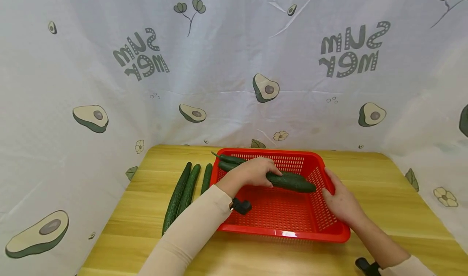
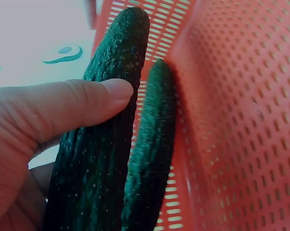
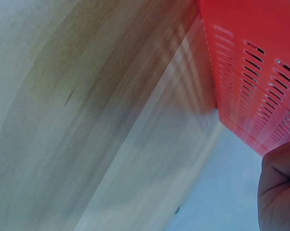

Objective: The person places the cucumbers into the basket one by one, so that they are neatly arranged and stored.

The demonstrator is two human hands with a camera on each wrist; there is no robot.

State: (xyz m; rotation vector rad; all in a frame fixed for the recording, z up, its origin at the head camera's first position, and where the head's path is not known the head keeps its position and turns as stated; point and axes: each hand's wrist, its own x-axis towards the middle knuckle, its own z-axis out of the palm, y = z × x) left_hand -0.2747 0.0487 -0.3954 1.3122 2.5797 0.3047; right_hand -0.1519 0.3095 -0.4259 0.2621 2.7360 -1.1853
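Note:
My left hand point(image 1: 257, 172) reaches over the red plastic basket point(image 1: 281, 232) and grips a dark green cucumber point(image 1: 294, 184). In the left wrist view the thumb lies across the bumpy skin of this cucumber point(image 2: 92, 168), and the other fingers are mostly hidden behind it. Beside it, lower in the basket, another cucumber point(image 2: 152, 130) lies along the perforated wall. More cucumbers point(image 1: 232, 159) lie at the basket's back left, partly covered by my left hand. My right hand point(image 1: 341, 201) holds the basket's right rim, with the thumb on the inner side.
To the left of the basket, cucumbers point(image 1: 178, 197) lie side by side on the wooden table point(image 1: 131, 215), partly hidden by my left sleeve point(image 1: 190, 231). A pale curtain point(image 1: 226, 65) printed with avocados hangs behind and at both sides of the table.

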